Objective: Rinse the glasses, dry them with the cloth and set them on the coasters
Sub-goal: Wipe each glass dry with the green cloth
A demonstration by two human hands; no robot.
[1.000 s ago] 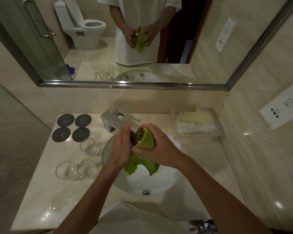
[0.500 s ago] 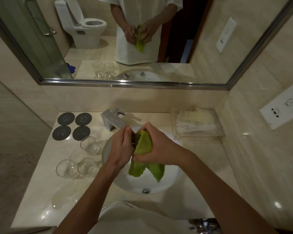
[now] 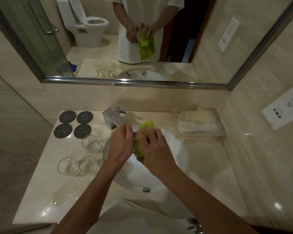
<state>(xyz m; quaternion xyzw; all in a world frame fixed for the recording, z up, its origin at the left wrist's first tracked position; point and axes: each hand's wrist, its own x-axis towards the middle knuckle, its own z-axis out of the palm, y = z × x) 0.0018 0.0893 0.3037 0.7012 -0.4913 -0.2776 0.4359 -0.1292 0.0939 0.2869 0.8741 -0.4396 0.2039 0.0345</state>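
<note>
Evidently drying: left hand (image 3: 121, 146) grips a mostly hidden glass (image 3: 135, 133), right hand (image 3: 153, 149) clutches the green cloth (image 3: 143, 141); next, the coasters (image 3: 74, 124) at the counter's back-left corner.

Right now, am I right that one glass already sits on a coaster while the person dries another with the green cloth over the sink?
Not quite. The head view shows all four dark coasters bare; the three glasses stand on the counter beside the sink. The rest holds: the left hand and right hand work the green cloth over the sink.
</note>
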